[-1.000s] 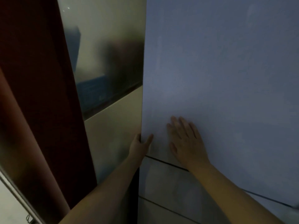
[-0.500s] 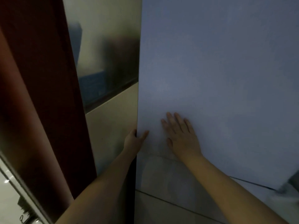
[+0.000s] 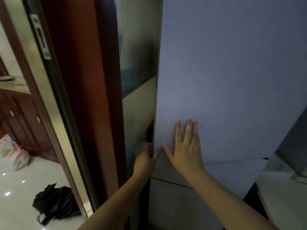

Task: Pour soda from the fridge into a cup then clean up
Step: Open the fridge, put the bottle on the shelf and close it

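At the fridge door (image 3: 224,80), my left hand (image 3: 146,156) grips its edge; my right hand (image 3: 187,146) presses flat, fingers straight.

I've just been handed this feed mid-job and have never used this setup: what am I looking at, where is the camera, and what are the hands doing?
There is no machine here: a person works with two bare hands, and the single camera sits on their head, looking forward and down along both forearms.

The big pale panel filling the right side is the fridge door. The left hand grips the door's left edge, fingers curled round it, thumb on the front. The right hand lies flat on the door's face, fingers straight. A narrow dark gap shows just above the left hand; I cannot tell if the door is opening or closing.

No soda or cup is in view. To the left stands a reddish-brown door frame; beyond it, a folded black umbrella and plastic bags lie on the shiny floor.
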